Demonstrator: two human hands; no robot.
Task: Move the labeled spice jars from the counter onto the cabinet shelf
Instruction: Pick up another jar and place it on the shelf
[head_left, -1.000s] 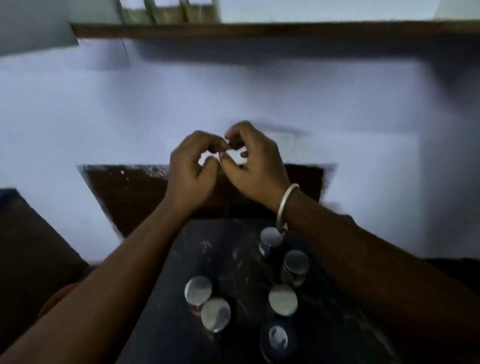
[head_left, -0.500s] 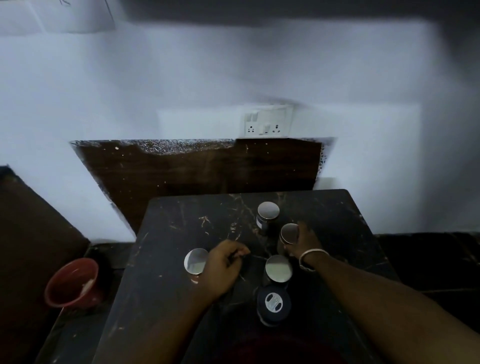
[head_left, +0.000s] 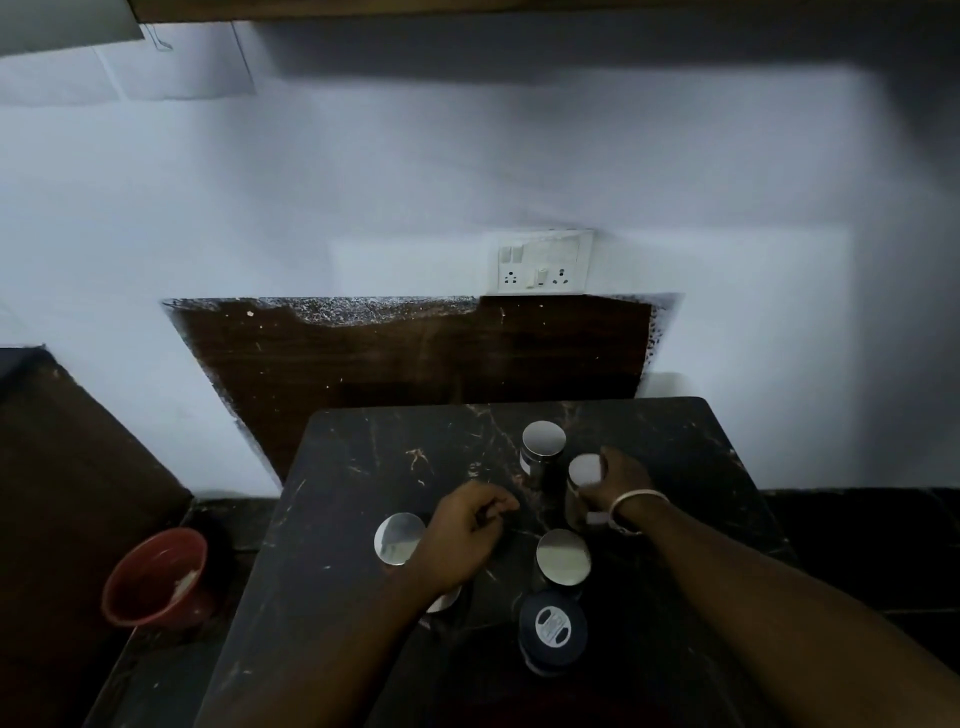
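Several spice jars with silver lids stand on the dark marble counter (head_left: 363, 457). My right hand (head_left: 621, 486), with a bangle on the wrist, grips one jar (head_left: 583, 470) from its right side. Another jar (head_left: 544, 441) stands just behind it and a third (head_left: 563, 556) in front. My left hand (head_left: 462, 538) hovers low over the middle of the counter, fingers loosely curled and holding nothing. A silver-lidded jar (head_left: 399, 539) stands just left of it, and one more (head_left: 445, 600) is mostly hidden under that wrist. A dark-lidded jar (head_left: 552, 626) stands nearest me. The wooden shelf edge (head_left: 467, 8) runs along the top.
A red bowl (head_left: 156, 577) sits low to the left of the counter. A brown board (head_left: 415, 353) leans on the white wall behind, under a switch and socket plate (head_left: 540, 262). A dark surface lies at far left.
Both hands dropped from in front of the wall to the counter, and the view tilted downward. My right hand took hold of a silver-lidded jar; my left settled over the middle.
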